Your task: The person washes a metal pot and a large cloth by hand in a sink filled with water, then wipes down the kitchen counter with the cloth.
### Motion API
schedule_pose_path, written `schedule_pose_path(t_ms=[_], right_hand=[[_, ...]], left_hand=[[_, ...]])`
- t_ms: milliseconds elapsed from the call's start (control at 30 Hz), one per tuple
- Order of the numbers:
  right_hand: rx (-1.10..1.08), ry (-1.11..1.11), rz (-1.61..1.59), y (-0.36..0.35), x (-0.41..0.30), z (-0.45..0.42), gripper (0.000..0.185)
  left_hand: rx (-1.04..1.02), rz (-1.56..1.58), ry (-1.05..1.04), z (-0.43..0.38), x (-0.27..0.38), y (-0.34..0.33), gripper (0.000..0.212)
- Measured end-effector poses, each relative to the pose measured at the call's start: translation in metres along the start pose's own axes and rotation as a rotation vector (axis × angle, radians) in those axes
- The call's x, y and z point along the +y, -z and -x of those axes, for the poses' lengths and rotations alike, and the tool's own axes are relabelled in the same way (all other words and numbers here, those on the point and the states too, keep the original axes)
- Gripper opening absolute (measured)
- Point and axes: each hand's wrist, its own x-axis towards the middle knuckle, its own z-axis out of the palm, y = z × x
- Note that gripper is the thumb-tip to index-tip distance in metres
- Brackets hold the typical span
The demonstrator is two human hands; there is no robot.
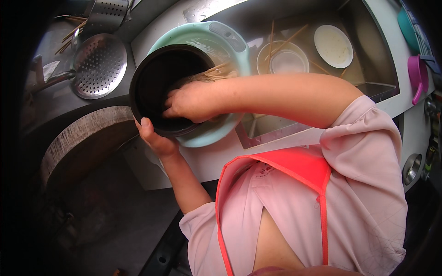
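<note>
A deep, dark round pot (152, 79) tilts over a mint-green plastic basin (210, 136), its mouth towards me. My left hand (157, 138) grips the pot's near left rim, thumb along the outside. Inside the mouth, my right hand (195, 101) is curled palm down with its fingers against the dark interior. From under that hand, on its far side, sticks out a bundle of tan fibres (214, 73), looking like a scrubber; the part under the palm is hidden. Water (210, 46) shows in the basin behind the pot.
Right of the basin, a metal sink (366, 41) holds a white bowl (290, 62), a white oval dish (333, 46) and chopsticks (290, 38). A perforated skimmer (100, 65) lies at left above a thick round chopping block (86, 127). A pink ladle (418, 76) is far right.
</note>
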Motion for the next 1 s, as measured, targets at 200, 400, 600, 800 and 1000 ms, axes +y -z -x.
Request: schedule_pose_path(t_ms=[200, 400, 600, 800, 1000], right_hand=[[0.129, -0.154, 0.125, 0.029, -0.008, 0.002, 0.064], [0.088, -0.127, 0.001, 0.004, -0.024, 0.004, 0.029], [0.202, -0.283, 0.175, 0.010, -0.013, 0.002, 0.029], [0.063, -0.216, -0.066, 0.005, -0.028, 0.002, 0.027], [0.172, -0.319, 0.090, 0.008, -0.025, 0.001, 0.030]], left_hand=[[0.080, -0.029, -0.010, 0.005, 0.005, -0.004, 0.060], [0.029, -0.118, -0.115, 0.005, 0.007, -0.005, 0.065], [0.064, -0.155, -0.171, 0.010, 0.011, -0.012, 0.067], [0.035, -0.137, -0.256, 0.014, 0.015, -0.016, 0.065], [0.091, -0.234, -0.337, 0.019, 0.012, -0.011, 0.068]])
